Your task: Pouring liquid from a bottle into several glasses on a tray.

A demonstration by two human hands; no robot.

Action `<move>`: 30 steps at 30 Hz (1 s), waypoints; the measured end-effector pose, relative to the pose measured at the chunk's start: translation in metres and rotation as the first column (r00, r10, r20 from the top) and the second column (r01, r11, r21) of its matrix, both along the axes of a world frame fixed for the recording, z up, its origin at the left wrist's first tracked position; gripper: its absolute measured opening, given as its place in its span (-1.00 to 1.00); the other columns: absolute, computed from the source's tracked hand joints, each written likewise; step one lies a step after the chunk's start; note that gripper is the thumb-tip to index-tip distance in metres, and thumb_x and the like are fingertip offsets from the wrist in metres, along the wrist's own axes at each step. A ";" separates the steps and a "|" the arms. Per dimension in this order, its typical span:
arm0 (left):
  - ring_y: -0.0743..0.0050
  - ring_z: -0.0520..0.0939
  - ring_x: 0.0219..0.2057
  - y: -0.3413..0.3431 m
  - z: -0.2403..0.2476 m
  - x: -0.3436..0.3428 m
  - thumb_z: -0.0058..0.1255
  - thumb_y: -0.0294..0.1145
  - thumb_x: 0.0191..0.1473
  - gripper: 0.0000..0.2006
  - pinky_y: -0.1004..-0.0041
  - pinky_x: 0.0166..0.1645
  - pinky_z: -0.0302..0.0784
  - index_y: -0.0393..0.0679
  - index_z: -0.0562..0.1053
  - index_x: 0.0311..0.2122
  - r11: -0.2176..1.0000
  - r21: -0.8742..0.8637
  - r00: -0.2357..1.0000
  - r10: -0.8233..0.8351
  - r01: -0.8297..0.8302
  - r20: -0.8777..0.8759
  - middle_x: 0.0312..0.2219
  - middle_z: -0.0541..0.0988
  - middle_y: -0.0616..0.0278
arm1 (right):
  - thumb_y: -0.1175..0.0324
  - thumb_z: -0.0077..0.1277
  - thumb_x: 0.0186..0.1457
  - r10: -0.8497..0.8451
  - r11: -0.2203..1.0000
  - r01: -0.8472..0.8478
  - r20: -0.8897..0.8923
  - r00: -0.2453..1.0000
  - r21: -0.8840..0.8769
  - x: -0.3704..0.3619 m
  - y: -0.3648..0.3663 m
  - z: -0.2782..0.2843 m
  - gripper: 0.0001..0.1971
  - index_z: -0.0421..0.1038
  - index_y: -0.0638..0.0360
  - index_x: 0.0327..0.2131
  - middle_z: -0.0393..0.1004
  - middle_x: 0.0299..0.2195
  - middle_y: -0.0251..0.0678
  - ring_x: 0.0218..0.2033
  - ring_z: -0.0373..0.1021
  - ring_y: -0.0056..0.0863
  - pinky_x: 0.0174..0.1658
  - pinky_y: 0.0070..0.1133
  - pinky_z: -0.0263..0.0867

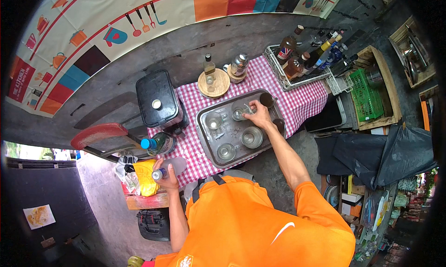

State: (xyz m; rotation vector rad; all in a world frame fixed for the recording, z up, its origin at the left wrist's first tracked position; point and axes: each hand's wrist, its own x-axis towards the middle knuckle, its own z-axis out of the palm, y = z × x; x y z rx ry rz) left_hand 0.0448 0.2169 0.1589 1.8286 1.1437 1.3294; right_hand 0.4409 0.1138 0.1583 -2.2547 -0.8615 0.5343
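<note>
On the worktop's red-and-white checked cloth (304,98) sits a dark tray (227,136) of glassware. The right hand (260,115) reaches over it, fingers bent in narrowly at a clear glass (238,113) near the tray's far side — whether the glass is lifted, I cannot tell. Nearer the person stand a wide glass (252,137) and a smaller glass (226,151). At the worktop's left end, the left hand (170,178) is wrapped around a capped clear bottle (159,174) — just beside a yellow bag (146,178). Beyond the tray, a round wooden board (222,87) carries a slim bottle (208,67).
</note>
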 end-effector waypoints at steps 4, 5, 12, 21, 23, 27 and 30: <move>0.07 0.48 -0.20 0.000 0.001 0.000 0.04 -0.41 -0.11 -0.68 0.25 -0.03 0.33 -0.36 0.39 -0.22 1.000 0.001 1.000 0.001 -0.001 -0.009 -0.27 0.48 -0.03 | 0.19 0.31 -0.35 0.017 1.000 -0.017 0.004 1.000 -0.023 0.002 0.002 -0.001 -0.42 0.34 0.23 -0.21 0.43 -0.36 -0.25 -0.28 0.39 -0.39 -0.16 -0.52 0.29; 0.07 0.48 -0.20 0.000 0.002 0.001 0.04 -0.41 -0.11 -0.68 0.25 -0.03 0.33 -0.36 0.39 -0.22 1.000 0.000 1.000 0.000 0.000 -0.009 -0.27 0.48 -0.03 | 0.19 0.31 -0.35 0.017 1.000 -0.017 0.004 1.000 -0.023 0.003 0.002 -0.001 -0.42 0.34 0.23 -0.21 0.43 -0.36 -0.25 -0.28 0.39 -0.39 -0.16 -0.52 0.29; 0.06 0.48 -0.20 -0.001 0.006 0.001 0.04 -0.40 -0.10 -0.68 0.24 -0.04 0.33 -0.35 0.39 -0.22 1.000 -0.013 0.999 0.007 -0.008 -0.037 -0.28 0.48 -0.04 | 0.21 0.31 -0.35 0.008 0.997 -0.009 -0.014 1.000 -0.079 0.003 0.005 0.004 -0.42 0.34 0.23 -0.20 0.43 -0.35 -0.24 -0.27 0.40 -0.37 -0.16 -0.50 0.30; 0.08 0.48 -0.21 -0.001 0.003 0.001 0.05 -0.39 -0.11 -0.68 0.26 -0.04 0.34 -0.34 0.40 -0.23 1.000 0.006 1.000 0.005 -0.005 -0.014 -0.28 0.48 -0.03 | 0.18 0.32 -0.37 0.010 0.994 -0.011 -0.007 1.000 -0.105 0.006 0.007 0.000 -0.42 0.35 0.23 -0.22 0.44 -0.38 -0.25 -0.30 0.41 -0.39 -0.18 -0.52 0.31; 0.08 0.48 -0.21 0.000 0.003 0.001 0.05 -0.39 -0.11 -0.69 0.26 -0.05 0.34 -0.34 0.40 -0.23 1.000 0.005 1.000 0.007 -0.007 -0.004 -0.28 0.48 -0.03 | 0.18 0.32 -0.38 0.011 0.994 -0.011 -0.004 1.000 -0.107 0.007 0.008 -0.002 -0.42 0.36 0.23 -0.23 0.44 -0.39 -0.26 -0.31 0.41 -0.39 -0.18 -0.52 0.31; 0.07 0.49 -0.21 0.000 0.006 0.002 0.05 -0.38 -0.11 -0.68 0.25 -0.05 0.34 -0.34 0.40 -0.24 1.000 0.003 1.000 0.007 -0.007 -0.009 -0.28 0.48 -0.02 | 0.16 0.33 -0.38 0.011 0.994 -0.011 -0.003 1.000 -0.112 0.008 0.009 -0.001 -0.41 0.36 0.24 -0.23 0.44 -0.40 -0.27 -0.32 0.41 -0.40 -0.18 -0.53 0.31; 0.07 0.49 -0.22 0.001 0.003 0.000 0.05 -0.38 -0.12 -0.68 0.25 -0.06 0.34 -0.34 0.40 -0.23 1.000 0.005 1.000 0.009 -0.009 -0.016 -0.28 0.48 -0.03 | 0.16 0.33 -0.38 0.013 0.992 -0.015 -0.010 1.000 -0.125 0.007 0.011 0.003 -0.40 0.36 0.24 -0.22 0.44 -0.39 -0.27 -0.31 0.41 -0.39 -0.18 -0.53 0.31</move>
